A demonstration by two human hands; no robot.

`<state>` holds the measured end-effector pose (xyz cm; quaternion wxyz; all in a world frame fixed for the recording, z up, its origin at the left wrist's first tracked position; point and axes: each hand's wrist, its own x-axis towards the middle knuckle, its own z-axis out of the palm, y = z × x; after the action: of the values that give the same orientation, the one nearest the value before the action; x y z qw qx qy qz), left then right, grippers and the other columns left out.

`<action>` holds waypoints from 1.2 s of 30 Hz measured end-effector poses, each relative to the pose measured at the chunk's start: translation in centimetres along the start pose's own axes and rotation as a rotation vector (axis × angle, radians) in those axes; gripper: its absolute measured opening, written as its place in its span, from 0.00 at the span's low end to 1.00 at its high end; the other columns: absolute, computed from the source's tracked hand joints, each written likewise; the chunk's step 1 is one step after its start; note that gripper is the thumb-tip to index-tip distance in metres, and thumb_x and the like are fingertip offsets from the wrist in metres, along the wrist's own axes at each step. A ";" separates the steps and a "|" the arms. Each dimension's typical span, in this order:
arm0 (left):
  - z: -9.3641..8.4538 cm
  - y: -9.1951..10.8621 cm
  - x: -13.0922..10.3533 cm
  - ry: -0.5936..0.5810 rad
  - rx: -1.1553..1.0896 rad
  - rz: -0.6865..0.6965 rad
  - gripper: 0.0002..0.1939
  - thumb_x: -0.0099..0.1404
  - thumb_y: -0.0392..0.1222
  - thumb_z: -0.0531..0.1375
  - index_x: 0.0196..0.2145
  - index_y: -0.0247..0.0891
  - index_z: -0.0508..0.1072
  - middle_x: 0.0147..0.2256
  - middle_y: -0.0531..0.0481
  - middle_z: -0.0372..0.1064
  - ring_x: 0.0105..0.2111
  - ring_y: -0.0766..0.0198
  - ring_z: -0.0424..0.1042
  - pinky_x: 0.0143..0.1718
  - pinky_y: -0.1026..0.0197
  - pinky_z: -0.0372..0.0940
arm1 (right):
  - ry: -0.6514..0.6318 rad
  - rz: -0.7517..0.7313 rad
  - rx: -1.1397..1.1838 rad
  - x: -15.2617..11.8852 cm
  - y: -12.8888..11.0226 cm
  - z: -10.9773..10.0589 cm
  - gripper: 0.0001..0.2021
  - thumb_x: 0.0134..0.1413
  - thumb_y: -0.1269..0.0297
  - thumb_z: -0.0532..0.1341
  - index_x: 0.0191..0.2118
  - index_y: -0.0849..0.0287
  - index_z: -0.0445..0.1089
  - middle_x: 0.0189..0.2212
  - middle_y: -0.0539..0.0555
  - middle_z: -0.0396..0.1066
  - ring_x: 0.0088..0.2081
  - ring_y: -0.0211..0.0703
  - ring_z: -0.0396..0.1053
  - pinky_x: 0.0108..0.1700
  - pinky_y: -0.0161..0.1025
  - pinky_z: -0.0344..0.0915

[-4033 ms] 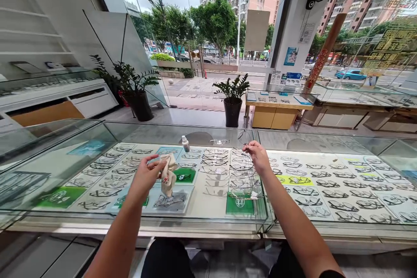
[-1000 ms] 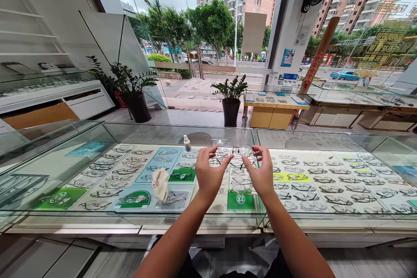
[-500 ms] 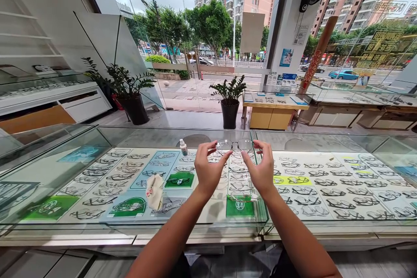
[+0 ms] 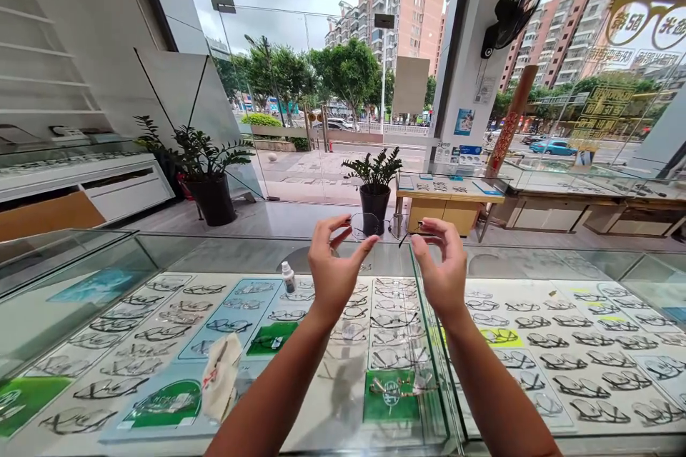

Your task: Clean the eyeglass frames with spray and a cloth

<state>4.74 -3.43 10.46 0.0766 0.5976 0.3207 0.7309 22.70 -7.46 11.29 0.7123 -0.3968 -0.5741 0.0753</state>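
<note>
A pair of thin-rimmed eyeglasses [image 4: 367, 226] is held up in front of me above the glass counter, its lenses clear and its temples dark. My left hand [image 4: 336, 268] pinches it at the left side, fingers and thumb closed around the edge of the frame. At the other side my right hand [image 4: 444, 268] has curled fingers around a dark temple; its exact contact is partly hidden. Below, on the counter top, lie a crumpled pale cleaning cloth [image 4: 222, 375] and a small white spray bottle [image 4: 289, 277], which stands upright. Another pair of glasses lies by a green card [image 4: 378, 410].
The glass display counter [image 4: 343, 385] holds rows of eyeglasses under its top. Beyond it stand two potted plants [image 4: 374, 207], a wooden display table [image 4: 444, 211] and more cases at right. A wall fan [image 4: 514, 14] hangs on the pillar. Glass doors face the street.
My view has tilted up. The eyeglasses have turned, with a dark temple now showing toward me, and my hands have moved slightly apart.
</note>
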 end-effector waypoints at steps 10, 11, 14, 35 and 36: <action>0.4 -2.9 -0.2 0.087 -0.063 0.189 0.29 0.58 0.42 0.76 0.56 0.42 0.74 0.51 0.46 0.69 0.53 0.58 0.73 0.57 0.48 0.76 | 0.009 0.154 0.212 0.8 1.2 1.0 0.09 0.65 0.56 0.65 0.43 0.56 0.78 0.43 0.56 0.78 0.46 0.48 0.75 0.50 0.45 0.71; 0.4 -3.2 -0.4 0.096 -0.046 0.206 0.30 0.58 0.41 0.76 0.56 0.42 0.74 0.51 0.46 0.69 0.53 0.58 0.73 0.57 0.48 0.76 | 0.006 0.170 0.219 0.7 1.5 1.2 0.09 0.65 0.56 0.66 0.43 0.56 0.78 0.43 0.56 0.78 0.46 0.48 0.75 0.51 0.46 0.71; 0.4 -4.1 -0.7 0.117 0.026 0.241 0.31 0.57 0.41 0.77 0.57 0.42 0.74 0.51 0.45 0.69 0.53 0.57 0.73 0.56 0.48 0.76 | 0.010 0.244 0.235 0.7 2.5 1.6 0.10 0.63 0.55 0.68 0.43 0.56 0.79 0.43 0.56 0.79 0.46 0.48 0.75 0.50 0.46 0.71; 1.6 -4.5 -1.3 -0.051 -0.144 -0.343 0.30 0.58 0.51 0.76 0.55 0.40 0.76 0.53 0.39 0.74 0.53 0.54 0.76 0.56 0.49 0.74 | -0.054 0.576 0.648 1.7 4.7 1.8 0.08 0.56 0.59 0.70 0.38 0.54 0.74 0.37 0.52 0.78 0.43 0.48 0.79 0.53 0.49 0.73; 1.3 -4.5 -0.9 -0.085 -0.131 -0.309 0.30 0.59 0.51 0.75 0.55 0.40 0.77 0.53 0.39 0.74 0.52 0.54 0.76 0.55 0.49 0.74 | -0.077 0.539 0.589 1.9 4.8 1.6 0.08 0.56 0.58 0.70 0.40 0.54 0.75 0.38 0.53 0.79 0.44 0.49 0.78 0.54 0.50 0.73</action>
<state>4.96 0.18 7.29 0.2401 0.5654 0.3568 0.7038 23.62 -2.38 9.64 0.7283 -0.3088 -0.4295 0.4356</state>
